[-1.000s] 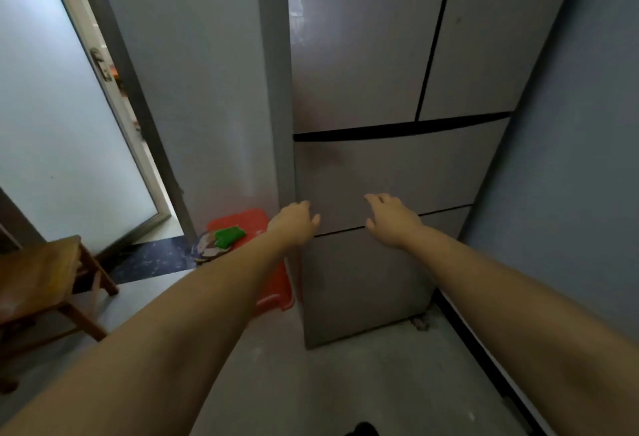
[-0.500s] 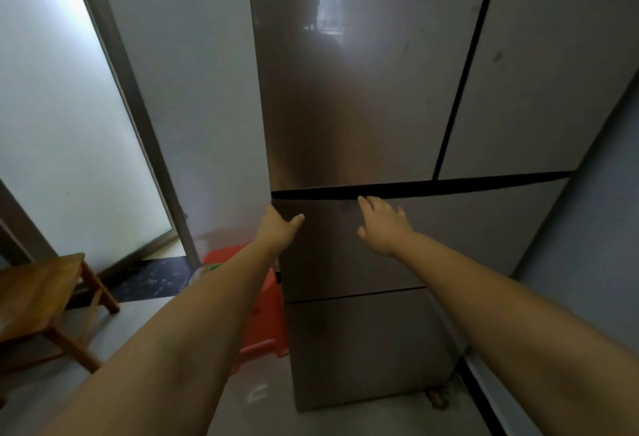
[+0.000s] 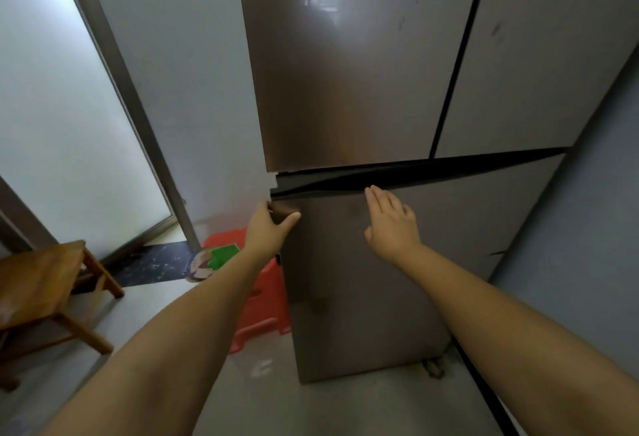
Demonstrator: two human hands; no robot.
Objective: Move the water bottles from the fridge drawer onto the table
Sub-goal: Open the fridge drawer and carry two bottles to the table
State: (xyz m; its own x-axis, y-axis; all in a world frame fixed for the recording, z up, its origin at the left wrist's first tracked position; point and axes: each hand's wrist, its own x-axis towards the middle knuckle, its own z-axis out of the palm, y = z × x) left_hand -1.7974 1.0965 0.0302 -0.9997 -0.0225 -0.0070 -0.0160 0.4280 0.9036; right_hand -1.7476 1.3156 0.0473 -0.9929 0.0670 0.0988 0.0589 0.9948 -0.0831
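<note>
- Red plastic stool (image 3: 257,300) just beside fridge's left; wooden stool (image 3: 41,283) far left.
- Fridge drawer (image 3: 397,228) slightly ajar; bottles not visible.
- Left hand (image 3: 268,231) grips drawer's upper left corner.
- Right hand (image 3: 390,224) flat, fingers straight, near drawer front; contact unclear.

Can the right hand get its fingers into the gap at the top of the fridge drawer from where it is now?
Probably yes. The right hand lies open against the fridge drawer front, fingertips just below the dark gap, with nothing between.

No legible text (fridge fronts plain)
</note>
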